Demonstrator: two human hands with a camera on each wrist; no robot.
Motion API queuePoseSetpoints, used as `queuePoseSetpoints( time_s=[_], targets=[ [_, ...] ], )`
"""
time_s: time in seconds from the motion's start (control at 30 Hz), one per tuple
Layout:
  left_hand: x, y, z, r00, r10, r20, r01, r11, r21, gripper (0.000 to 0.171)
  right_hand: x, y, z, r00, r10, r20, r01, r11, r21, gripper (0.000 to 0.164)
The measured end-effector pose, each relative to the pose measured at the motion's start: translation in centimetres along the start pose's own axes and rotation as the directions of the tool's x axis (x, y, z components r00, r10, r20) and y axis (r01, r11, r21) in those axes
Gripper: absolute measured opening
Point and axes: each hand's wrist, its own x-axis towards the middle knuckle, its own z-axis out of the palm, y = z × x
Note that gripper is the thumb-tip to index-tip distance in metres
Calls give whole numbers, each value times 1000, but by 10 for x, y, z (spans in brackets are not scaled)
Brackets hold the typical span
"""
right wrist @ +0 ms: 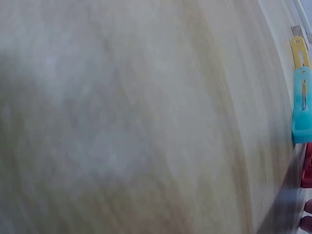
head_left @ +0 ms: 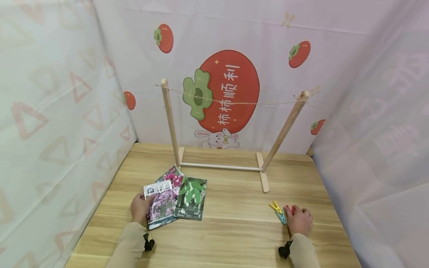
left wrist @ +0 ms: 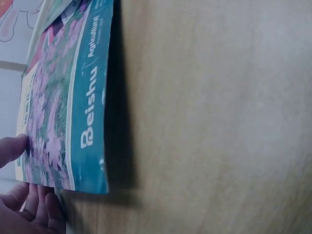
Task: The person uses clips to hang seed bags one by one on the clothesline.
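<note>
Left fingers (left wrist: 55, 212) pinching the purple-flowered packet (head_left: 163, 206), right fingers (right wrist: 306, 224) at red clothespin (right wrist: 306, 168), grip unclear.

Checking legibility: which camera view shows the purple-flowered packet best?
The left wrist view: the purple-flowered packet looms large there, its "Beishu" lettering readable. The head view shows it smaller, held by the left hand; the right wrist view misses it.

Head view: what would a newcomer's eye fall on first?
Probably the big red persimmon print on the backdrop, behind the string of the wooden frame. Next, lower left, the left hand gripping a purple-flowered packet, and lower right, the right hand on a red clip near a blue clip.
</note>
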Motion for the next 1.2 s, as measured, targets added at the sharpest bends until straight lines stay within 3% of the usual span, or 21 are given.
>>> queuePoseSetpoints(
  time_s=[0.13,0.27,0.53,0.67,0.9,1.1,1.2],
  targets=[
    [2,-2,-3,999,-33,30,35,995,-95,51,0,-1,0,1000,9,16,-9,1000,19,50],
    [8,-5,-3,990,-100,99,119,970,-214,50,1,-3,-2,999,38,34,-39,999,32,51],
    [12,-10,-4,973,-147,179,201,921,-332,52,2,-6,-3,997,72,38,-73,997,28,52],
    [14,-11,-9,972,-154,178,210,909,-359,53,5,-4,-2,997,68,34,-69,997,36,51],
    [17,-6,-21,986,-124,111,154,935,-321,51,5,-11,-6,997,72,0,-71,993,90,49],
    [19,2,-28,988,-106,114,142,915,-376,48,9,-21,-12,996,67,-50,-57,981,186,47],
    [18,6,-31,989,-100,113,135,918,-373,48,12,-26,-16,996,50,-73,-32,974,225,45]
  ],
)
